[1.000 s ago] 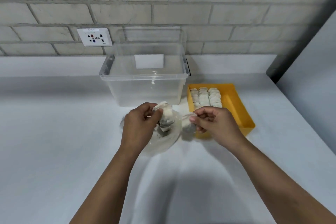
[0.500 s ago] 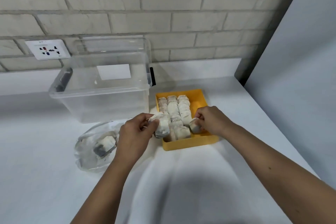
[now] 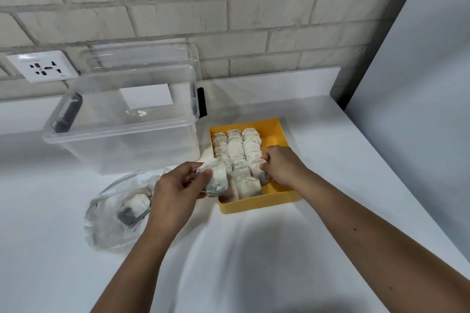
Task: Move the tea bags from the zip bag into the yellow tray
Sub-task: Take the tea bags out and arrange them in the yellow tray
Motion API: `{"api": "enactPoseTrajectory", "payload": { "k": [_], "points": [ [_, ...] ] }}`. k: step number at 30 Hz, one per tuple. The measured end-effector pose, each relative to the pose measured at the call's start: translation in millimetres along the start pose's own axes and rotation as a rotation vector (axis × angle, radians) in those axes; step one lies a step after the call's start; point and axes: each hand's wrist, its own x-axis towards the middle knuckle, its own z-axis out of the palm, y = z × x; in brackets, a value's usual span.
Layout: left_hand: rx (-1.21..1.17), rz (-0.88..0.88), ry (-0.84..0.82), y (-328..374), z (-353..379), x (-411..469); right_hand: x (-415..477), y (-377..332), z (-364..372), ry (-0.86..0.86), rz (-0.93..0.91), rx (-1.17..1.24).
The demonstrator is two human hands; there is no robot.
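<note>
While tea bags [image 3: 237,150] line tray [image 3: 256,204], zip bag [image 3: 106,231]: one.

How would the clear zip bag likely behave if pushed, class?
The zip bag looks floppy: its film lies slumped and wrinkled. Probably light, holding few tea bags, so a push would likely slide it.

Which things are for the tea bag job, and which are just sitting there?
For the job: zip bag, yellow tray, rows of tea bags, left hand holding the left tea bag, right hand holding the right tea bag.
Just sitting: clear box, wall socket.
</note>
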Motion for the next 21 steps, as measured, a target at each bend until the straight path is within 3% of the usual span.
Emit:
{"api": "enactPoseTrajectory", "payload": {
  "k": [4, 6, 9, 12, 21],
  "points": [
    [-0.094, -0.051, -0.033, 5, 3, -1, -3, 0, 1, -0.001, 0.003, -0.032],
    [-0.135, -0.074, -0.049, 6, 5, -1, -8, 1, -4, 0.089, -0.016, -0.039],
    [-0.193, -0.1, -0.072, 8, 9, -3, -29, -8, -7, 0.254, -0.093, 0.307],
    [-0.236, -0.102, -0.098, 11, 13, -8, -59, -28, 4, 0.178, -0.164, 0.698],
    [-0.273, -0.111, -0.095, 14, 15, -11, -77, -33, 14, 0.273, -0.183, 0.826]
  ]
}}
